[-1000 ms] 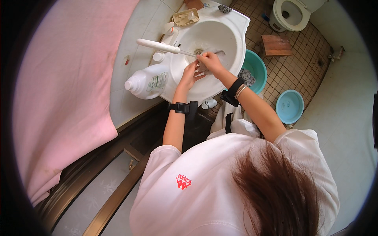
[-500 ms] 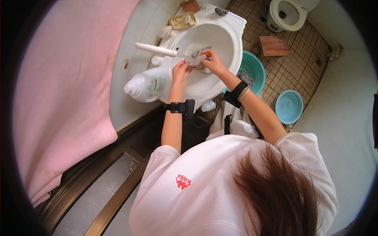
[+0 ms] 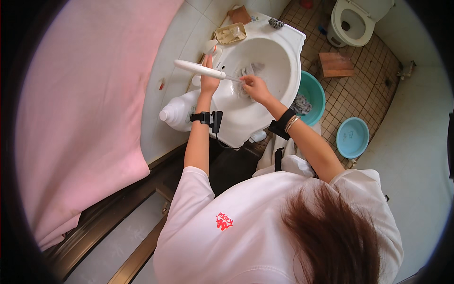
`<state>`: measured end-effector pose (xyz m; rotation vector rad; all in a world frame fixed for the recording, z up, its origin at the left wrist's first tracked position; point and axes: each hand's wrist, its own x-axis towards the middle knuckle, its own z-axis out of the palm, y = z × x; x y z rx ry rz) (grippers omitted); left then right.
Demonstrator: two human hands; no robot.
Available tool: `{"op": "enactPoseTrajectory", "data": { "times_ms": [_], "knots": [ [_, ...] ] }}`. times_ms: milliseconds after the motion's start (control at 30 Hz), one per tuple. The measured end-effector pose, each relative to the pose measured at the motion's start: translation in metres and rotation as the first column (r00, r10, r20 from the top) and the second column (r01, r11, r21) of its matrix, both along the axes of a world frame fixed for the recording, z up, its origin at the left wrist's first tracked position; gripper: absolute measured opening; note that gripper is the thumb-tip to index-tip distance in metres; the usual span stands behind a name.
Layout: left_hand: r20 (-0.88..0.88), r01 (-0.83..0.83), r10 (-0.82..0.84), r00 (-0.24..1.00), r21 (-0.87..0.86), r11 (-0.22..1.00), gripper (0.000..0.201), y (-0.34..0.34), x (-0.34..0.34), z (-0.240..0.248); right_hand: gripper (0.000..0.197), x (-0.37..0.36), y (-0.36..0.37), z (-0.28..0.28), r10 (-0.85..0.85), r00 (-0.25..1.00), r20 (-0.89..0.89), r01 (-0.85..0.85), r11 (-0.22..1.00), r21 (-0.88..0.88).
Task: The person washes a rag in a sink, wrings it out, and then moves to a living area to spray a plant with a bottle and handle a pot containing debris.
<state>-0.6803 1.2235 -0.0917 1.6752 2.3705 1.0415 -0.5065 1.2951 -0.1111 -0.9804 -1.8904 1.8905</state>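
Observation:
My left hand [image 3: 209, 81] reaches past the white spout [image 3: 198, 69] to the tap lever [image 3: 210, 46]. Its fingers are stretched up against the lever; the spout hides part of the hand. Water runs from the spout toward my right hand [image 3: 254, 89], whose fingers are pinched together over the sink bowl. They hold a wet grey cloth [image 3: 252, 69], most of which lies in the white sink [image 3: 276, 59]. The exact spot of the grip is hard to make out.
A large white bottle [image 3: 177, 112] stands left of the sink. A soap dish [image 3: 231, 33] and a scouring pad [image 3: 276, 23] sit on its far rim. On the tiled floor are a teal basin [image 3: 318, 90] with grey cloth, a blue basin [image 3: 353, 137], a wooden stool [image 3: 336, 64] and a toilet [image 3: 353, 23].
My left hand has let go of the grey cloth and moved up to the tap lever. The right hand stays over the bowl, and the cloth now hangs lower into it.

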Motion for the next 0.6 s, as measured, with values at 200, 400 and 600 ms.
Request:
{"op": "enactPoseTrajectory", "data": {
  "times_ms": [200,400,600],
  "knots": [
    [-0.065,-0.042,0.026,0.998,-0.252,0.967,0.067,0.025,-0.012,0.0,0.012,0.006,0.008,0.02,0.0,1.0,-0.012,-0.001,0.993,-0.118],
    [-0.041,-0.038,0.026,0.999,-0.34,0.94,0.064,0.032,-0.024,-0.01,0.011,0.011,0.003,0.028,-0.111,0.993,0.032,0.112,0.993,-0.031],
    [-0.011,-0.046,0.045,0.999,-0.367,0.929,0.063,0.036,-0.02,-0.009,0.009,0.011,0.005,0.023,-0.157,0.988,-0.005,0.157,0.988,0.001]
  ]
}}
